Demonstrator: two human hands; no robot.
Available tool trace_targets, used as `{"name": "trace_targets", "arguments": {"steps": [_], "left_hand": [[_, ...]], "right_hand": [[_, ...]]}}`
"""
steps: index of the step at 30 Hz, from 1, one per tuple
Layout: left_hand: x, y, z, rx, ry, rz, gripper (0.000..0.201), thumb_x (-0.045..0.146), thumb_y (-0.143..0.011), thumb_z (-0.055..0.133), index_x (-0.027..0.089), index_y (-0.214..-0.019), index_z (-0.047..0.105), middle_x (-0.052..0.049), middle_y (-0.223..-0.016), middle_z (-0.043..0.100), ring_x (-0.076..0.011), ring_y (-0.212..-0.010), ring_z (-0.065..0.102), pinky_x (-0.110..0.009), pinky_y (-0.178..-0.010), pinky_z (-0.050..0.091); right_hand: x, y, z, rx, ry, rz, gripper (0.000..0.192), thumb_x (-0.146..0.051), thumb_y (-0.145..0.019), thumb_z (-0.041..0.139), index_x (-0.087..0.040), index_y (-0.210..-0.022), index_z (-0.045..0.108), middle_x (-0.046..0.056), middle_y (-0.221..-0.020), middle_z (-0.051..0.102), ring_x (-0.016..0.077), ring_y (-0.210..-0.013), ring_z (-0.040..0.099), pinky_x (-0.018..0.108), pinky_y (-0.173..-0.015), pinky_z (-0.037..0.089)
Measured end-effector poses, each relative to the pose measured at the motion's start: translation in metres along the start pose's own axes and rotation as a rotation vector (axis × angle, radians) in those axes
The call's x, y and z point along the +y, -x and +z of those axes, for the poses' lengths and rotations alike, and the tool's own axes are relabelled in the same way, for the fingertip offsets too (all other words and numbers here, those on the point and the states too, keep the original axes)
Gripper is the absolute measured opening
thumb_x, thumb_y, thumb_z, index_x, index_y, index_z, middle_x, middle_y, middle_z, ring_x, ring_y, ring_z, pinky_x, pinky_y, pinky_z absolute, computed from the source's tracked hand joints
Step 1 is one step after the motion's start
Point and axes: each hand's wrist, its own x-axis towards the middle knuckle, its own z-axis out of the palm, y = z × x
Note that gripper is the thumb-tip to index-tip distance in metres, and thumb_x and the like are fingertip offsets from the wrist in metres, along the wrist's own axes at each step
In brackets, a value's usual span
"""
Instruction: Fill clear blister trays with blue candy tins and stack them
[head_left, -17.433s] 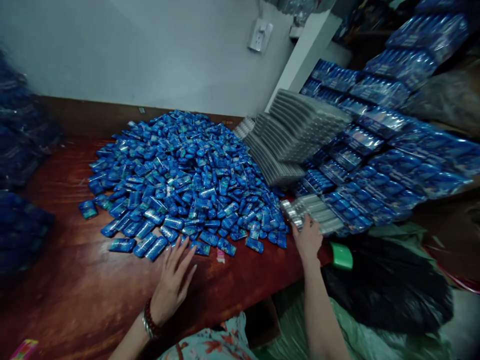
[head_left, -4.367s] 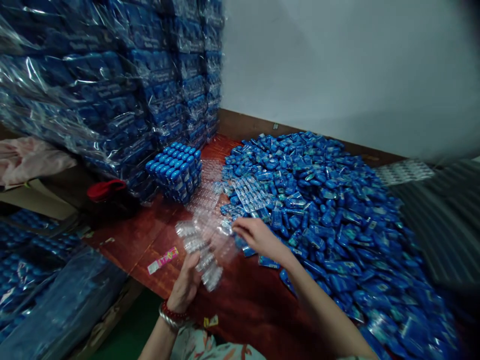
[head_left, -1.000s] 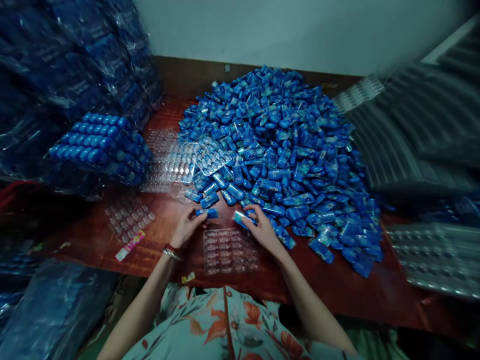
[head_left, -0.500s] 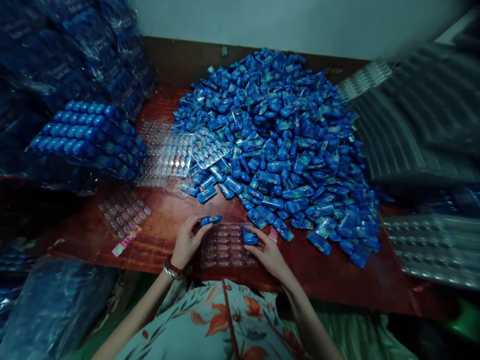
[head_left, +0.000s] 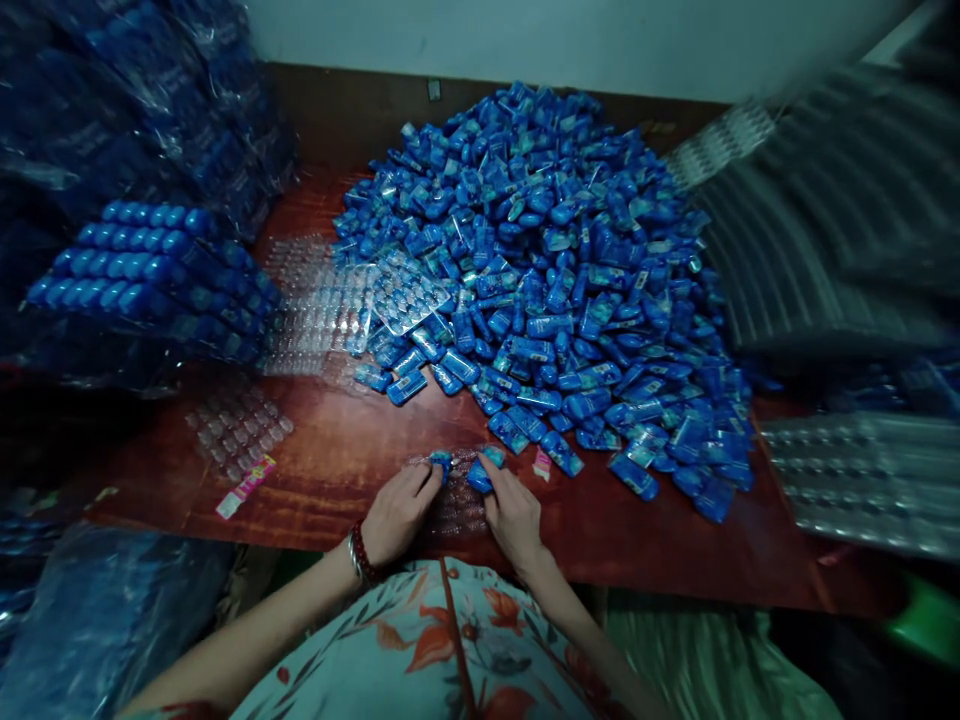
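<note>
In front of my body, a clear plastic blister tray [head_left: 459, 510] with rows of small hollows lies on the reddish table. My left hand [head_left: 399, 508], with a beaded bracelet and a metal bangle at its wrist, is closed on a small blue packet [head_left: 441, 462] over the tray's left part. Opposite it, my right hand [head_left: 514, 510] pinches another blue packet [head_left: 484, 468] above the tray. The two packets are close together, with a narrow gap between. My fingers hide much of the tray.
A big heap of blue packets [head_left: 540, 250] fills the table's back middle. Clear trays [head_left: 319, 310] lie left of it, near stacked blue packs [head_left: 157, 270]. A pink strip [head_left: 246, 487] lies at front left. More trays [head_left: 855, 480] are stacked on the right.
Both hands have moved toward each other, bringing the two blue packets close together over the tray. The left hand has turned and now covers the tray's left side. The view has shifted slightly.
</note>
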Motion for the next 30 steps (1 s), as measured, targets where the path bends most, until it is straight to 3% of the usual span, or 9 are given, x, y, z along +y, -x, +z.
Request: {"name": "trace_targets", "arguments": {"steps": [5,10,14,16,19,21,23,26,30], "left_hand": [[0.002,-0.023,-0.013,-0.210,-0.029,-0.039,0.032,0.004,-0.084,0.039,0.014,-0.113,0.048,-0.011,-0.103,0.057,-0.0207,-0.096,0.056,-0.036,-0.085,0.049],[-0.007,-0.041,-0.023,-0.343,0.032,-0.109,0.026,0.004,-0.082,0.041,0.020,-0.101,0.051,-0.006,-0.095,0.053,-0.0185,-0.089,0.055,-0.031,-0.076,0.050],[-0.010,-0.042,-0.023,-0.325,0.036,-0.145,0.033,0.001,-0.080,0.039,0.019,-0.105,0.050,-0.005,-0.094,0.053,-0.0179,-0.087,0.055,-0.030,-0.076,0.050],[-0.009,-0.039,-0.020,-0.297,0.048,-0.139,0.035,0.001,-0.081,0.039,0.019,-0.109,0.049,-0.006,-0.097,0.053,-0.0186,-0.090,0.055,-0.032,-0.078,0.050],[-0.008,-0.031,-0.015,-0.236,0.073,-0.095,0.036,0.003,-0.083,0.040,0.019,-0.114,0.047,-0.008,-0.103,0.054,-0.0192,-0.095,0.054,-0.034,-0.083,0.050],[-0.008,-0.025,-0.011,-0.168,0.060,-0.057,0.037,0.005,-0.084,0.039,0.018,-0.118,0.045,-0.009,-0.106,0.054,-0.0198,-0.098,0.054,-0.035,-0.085,0.049],[-0.008,-0.019,-0.008,-0.095,0.031,-0.028,0.037,0.006,-0.085,0.038,0.016,-0.120,0.044,-0.011,-0.107,0.055,-0.0210,-0.100,0.054,-0.035,-0.085,0.050],[-0.008,-0.014,-0.004,-0.033,0.031,-0.021,0.038,0.006,-0.086,0.034,0.016,-0.122,0.043,-0.012,-0.107,0.056,-0.0213,-0.101,0.055,-0.036,-0.086,0.050],[-0.006,-0.016,-0.008,-0.092,0.067,-0.055,0.038,0.006,-0.085,0.035,0.018,-0.120,0.045,-0.010,-0.105,0.056,-0.0201,-0.099,0.055,-0.037,-0.087,0.049]], "right_hand": [[-0.003,-0.001,0.002,0.028,0.001,0.017,0.052,-0.006,-0.081,0.035,-0.018,-0.130,0.049,0.006,-0.089,0.060,0.0169,-0.077,0.056,0.028,-0.074,0.047],[-0.003,0.000,0.001,0.119,-0.117,0.154,0.044,-0.012,-0.083,0.039,-0.026,-0.120,0.058,0.004,-0.088,0.048,0.0139,-0.073,0.054,0.024,-0.064,0.048],[0.001,0.004,-0.001,0.107,-0.061,0.143,0.041,-0.014,-0.082,0.042,-0.026,-0.118,0.058,0.007,-0.099,0.048,0.0171,-0.080,0.055,0.027,-0.062,0.051],[0.002,0.002,-0.005,0.130,-0.040,0.096,0.041,-0.015,-0.082,0.044,-0.026,-0.119,0.057,0.009,-0.103,0.051,0.0204,-0.090,0.055,0.032,-0.069,0.052],[-0.001,-0.010,-0.013,0.261,-0.167,0.072,0.033,-0.017,-0.085,0.045,-0.023,-0.115,0.057,0.009,-0.100,0.059,0.0217,-0.096,0.056,0.038,-0.085,0.048],[-0.004,-0.023,-0.018,0.309,-0.308,0.101,0.025,-0.020,-0.086,0.047,-0.022,-0.108,0.058,0.008,-0.096,0.062,0.0205,-0.094,0.058,0.038,-0.087,0.047],[-0.005,-0.034,-0.020,0.270,-0.415,0.110,0.018,-0.022,-0.086,0.050,-0.022,-0.102,0.058,0.006,-0.094,0.063,0.0194,-0.091,0.059,0.036,-0.085,0.047],[-0.003,-0.043,-0.021,0.109,-0.455,0.035,0.018,-0.020,-0.087,0.048,-0.021,-0.101,0.058,0.006,-0.094,0.064,0.0188,-0.090,0.059,0.035,-0.083,0.048],[0.001,-0.045,-0.024,-0.068,-0.261,-0.138,0.032,-0.009,-0.086,0.039,-0.020,-0.112,0.056,0.008,-0.099,0.062,0.0203,-0.094,0.055,0.037,-0.084,0.046]]}}
